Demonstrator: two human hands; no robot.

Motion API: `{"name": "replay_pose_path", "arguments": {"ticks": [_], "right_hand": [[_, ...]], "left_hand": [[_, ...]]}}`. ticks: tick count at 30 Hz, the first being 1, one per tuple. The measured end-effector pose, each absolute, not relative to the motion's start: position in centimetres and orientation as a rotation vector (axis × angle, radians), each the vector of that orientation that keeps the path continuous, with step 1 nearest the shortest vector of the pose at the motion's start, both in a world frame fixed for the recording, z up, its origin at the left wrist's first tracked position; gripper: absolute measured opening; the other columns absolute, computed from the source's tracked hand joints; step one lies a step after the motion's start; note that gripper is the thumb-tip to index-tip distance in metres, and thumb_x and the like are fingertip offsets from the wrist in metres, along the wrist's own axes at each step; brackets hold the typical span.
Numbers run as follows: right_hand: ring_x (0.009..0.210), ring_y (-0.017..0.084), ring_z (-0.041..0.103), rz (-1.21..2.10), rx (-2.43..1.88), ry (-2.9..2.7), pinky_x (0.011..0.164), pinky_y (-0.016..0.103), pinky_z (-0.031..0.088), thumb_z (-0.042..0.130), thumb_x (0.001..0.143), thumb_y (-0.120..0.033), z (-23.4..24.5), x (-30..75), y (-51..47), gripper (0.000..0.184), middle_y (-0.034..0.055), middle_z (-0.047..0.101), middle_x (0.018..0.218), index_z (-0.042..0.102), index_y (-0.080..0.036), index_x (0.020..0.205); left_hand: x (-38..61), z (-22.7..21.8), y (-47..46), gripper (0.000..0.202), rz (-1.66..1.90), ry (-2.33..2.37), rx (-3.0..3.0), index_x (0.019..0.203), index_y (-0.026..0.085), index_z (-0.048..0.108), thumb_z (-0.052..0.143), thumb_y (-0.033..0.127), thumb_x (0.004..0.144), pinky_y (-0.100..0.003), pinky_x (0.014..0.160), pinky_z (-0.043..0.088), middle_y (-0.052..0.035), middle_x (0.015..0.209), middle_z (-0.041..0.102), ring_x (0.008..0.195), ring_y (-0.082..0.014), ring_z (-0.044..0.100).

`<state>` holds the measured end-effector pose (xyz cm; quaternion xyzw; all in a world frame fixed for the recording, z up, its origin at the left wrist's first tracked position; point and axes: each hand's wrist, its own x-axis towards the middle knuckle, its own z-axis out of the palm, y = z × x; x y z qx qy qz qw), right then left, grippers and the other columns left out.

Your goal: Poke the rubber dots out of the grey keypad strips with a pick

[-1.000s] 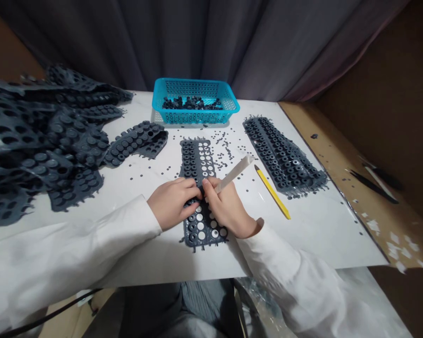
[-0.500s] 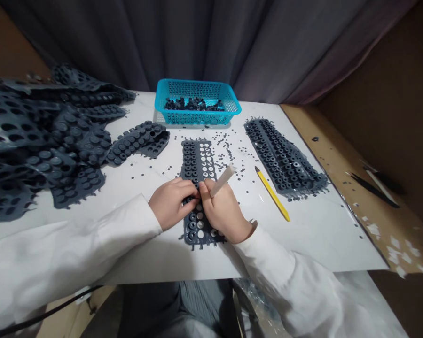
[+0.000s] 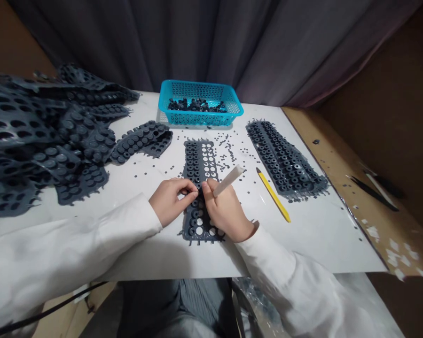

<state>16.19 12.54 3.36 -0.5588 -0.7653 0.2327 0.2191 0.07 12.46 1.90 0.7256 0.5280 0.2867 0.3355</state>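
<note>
A dark grey rubber sheet (image 3: 199, 162) of round molded parts lies flat on the white table (image 3: 313, 234), many of its holes empty. My left hand (image 3: 169, 199) rests at the sheet's left edge, its fingertips pinched at a small part I cannot make out. My right hand (image 3: 225, 211) lies on the sheet with fingers closed round a pale stick-like tool (image 3: 227, 180) whose free end points up and right. The two hands' fingertips nearly meet over the middle of the sheet.
A turquoise basket (image 3: 200, 91) with several dark rubber pieces stands at the back. A full sheet (image 3: 285, 159) lies to the right, a yellow pencil (image 3: 273, 194) beside it. A heap of sheets (image 3: 45, 141) fills the left. Small punched bits scatter around. Dark tweezers (image 3: 373, 187) lie on the brown ledge.
My left hand's fingers have drawn up from lying over the sheet to a pinch at its left edge. My right hand with the tool has barely shifted.
</note>
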Motion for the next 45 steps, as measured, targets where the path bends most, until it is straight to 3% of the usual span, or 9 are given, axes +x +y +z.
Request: {"name": "replay_pose_path", "arguments": {"ticks": [12, 18, 22, 25, 31, 35, 40, 42, 45], "right_hand": [[0.052, 0.013, 0.035, 0.661, -1.501, -2.081, 0.054, 0.027, 0.025, 0.034, 0.094, -0.025, 2.9, 16.4, 12.6, 0.031, -0.0029, 0.033, 0.055, 0.028, -0.022, 0.064], [0.051, 0.012, 0.035, 0.786, -1.443, -1.988, 0.053, 0.026, 0.025, 0.036, 0.093, -0.028, 2.7, 16.7, 12.8, 0.034, -0.0039, 0.032, 0.053, 0.028, -0.022, 0.061], [0.050, 0.011, 0.039, 1.080, -1.326, -1.688, 0.052, 0.024, 0.031, 0.044, 0.092, -0.035, 2.5, 17.5, 13.1, 0.038, -0.0048, 0.038, 0.051, 0.036, -0.021, 0.058], [0.048, 0.009, 0.039, 1.148, -1.281, -1.471, 0.050, 0.023, 0.033, 0.050, 0.090, -0.040, 2.4, 18.1, 13.2, 0.038, -0.0061, 0.041, 0.051, 0.041, -0.020, 0.060], [0.049, 0.010, 0.048, 1.101, -1.252, -1.393, 0.052, 0.022, 0.041, 0.061, 0.085, -0.039, 2.8, 18.3, 13.3, 0.027, -0.0054, 0.053, 0.054, 0.056, -0.020, 0.068], [0.069, 0.015, 0.065, 1.008, -1.235, -1.398, 0.065, 0.027, 0.051, 0.074, 0.074, -0.030, 3.2, 18.0, 13.1, 0.013, 0.0010, 0.071, 0.077, 0.069, -0.020, 0.082], [0.073, 0.016, 0.067, 0.931, -1.256, -1.409, 0.070, 0.030, 0.054, 0.073, 0.075, -0.027, 3.4, 17.8, 12.8, 0.011, 0.0023, 0.073, 0.084, 0.072, -0.022, 0.085], [0.072, 0.016, 0.066, 0.928, -1.261, -1.423, 0.070, 0.030, 0.053, 0.073, 0.075, -0.027, 3.4, 17.8, 12.8, 0.011, 0.0020, 0.073, 0.082, 0.071, -0.022, 0.085], [0.069, 0.015, 0.065, 0.952, -1.257, -1.430, 0.067, 0.029, 0.052, 0.072, 0.076, -0.027, 3.3, 17.9, 12.9, 0.011, 0.0012, 0.072, 0.080, 0.070, -0.021, 0.086]], "left_hand": [[0.1, 1.6, 12.8, 0.022, 0.824, 1.427, 1.579, 0.083, 0.018, 0.059, 0.052, 0.039, 0.083, -0.028, 0.071, 0.045, -0.0031, 0.078, 0.069, 0.076, -0.0173, 0.062], [-0.4, 2.3, 13.3, 0.025, 0.932, 1.341, 1.285, 0.085, 0.017, 0.055, 0.061, 0.041, 0.079, -0.024, 0.061, 0.044, -0.0048, 0.081, 0.070, 0.065, -0.0124, 0.057], [-0.9, 2.4, 13.4, 0.034, 0.917, 1.221, 0.993, 0.087, 0.015, 0.056, 0.071, 0.041, 0.070, -0.021, 0.048, 0.041, -0.0068, 0.084, 0.069, 0.057, -0.0101, 0.054], [-1.1, 2.3, 13.3, 0.035, 0.894, 1.147, 0.827, 0.087, 0.014, 0.057, 0.076, 0.035, 0.065, -0.020, 0.046, 0.042, -0.0072, 0.086, 0.069, 0.054, -0.0086, 0.054], [-1.0, 2.8, 12.8, 0.032, 0.808, 1.023, 0.688, 0.101, 0.016, 0.064, 0.072, 0.024, 0.071, -0.019, 0.051, 0.047, -0.0064, 0.087, 0.068, 0.060, -0.0089, 0.057], [-1.1, 2.9, 12.5, 0.031, 0.738, 0.941, 0.667, 0.101, 0.017, 0.066, 0.071, 0.028, 0.073, -0.020, 0.057, 0.047, -0.0075, 0.092, 0.068, 0.065, -0.0094, 0.059], [-1.1, 2.8, 12.3, 0.034, 0.676, 0.927, 0.671, 0.103, 0.018, 0.064, 0.070, 0.034, 0.073, -0.024, 0.062, 0.046, -0.0084, 0.094, 0.068, 0.066, -0.0106, 0.058], [-1.1, 2.9, 12.4, 0.032, 0.663, 0.934, 0.638, 0.099, 0.018, 0.063, 0.068, 0.032, 0.071, -0.025, 0.061, 0.046, -0.0079, 0.091, 0.067, 0.065, -0.0110, 0.056], [-1.3, 3.1, 12.5, 0.019, 0.690, 0.873, 0.524, 0.078, 0.017, 0.058, 0.062, 0.026, 0.062, -0.024, 0.055, 0.043, -0.0054, 0.081, 0.062, 0.062, -0.0118, 0.053]]}}
